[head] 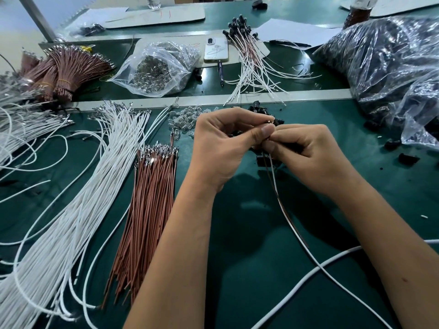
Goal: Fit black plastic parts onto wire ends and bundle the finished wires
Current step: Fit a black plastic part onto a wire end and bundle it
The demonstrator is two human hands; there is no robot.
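Fingers (266,131) of both hands are bunched together mid-frame, pinching a small black part (276,121) right where a wire pair (282,210) comes up to meet it. Left hand (221,143) has its thumb pressed over the top, right hand (306,150) curls round from the other side, and the two hands touch at the fingertips. Can't really tell how far the part sits on the wire end since the fingers cover it.

That pair, one white and one brown, trails down between the forearms toward the near edge of the green tabletop (249,233), crossing a thicker white cable (316,271).

More loose black parts (263,160) sit just under the hands. Left of the arms there's a fan of brown wires (147,214), and beside that a big spread of white wires (78,210). Further back: a heap of finished wires (251,67) with black ends, a phone (216,51), a clear bag (156,67) of small clear bits, banded brown bundles (64,72) at far left, and a huge plastic bag (392,65) of dark parts on the right.
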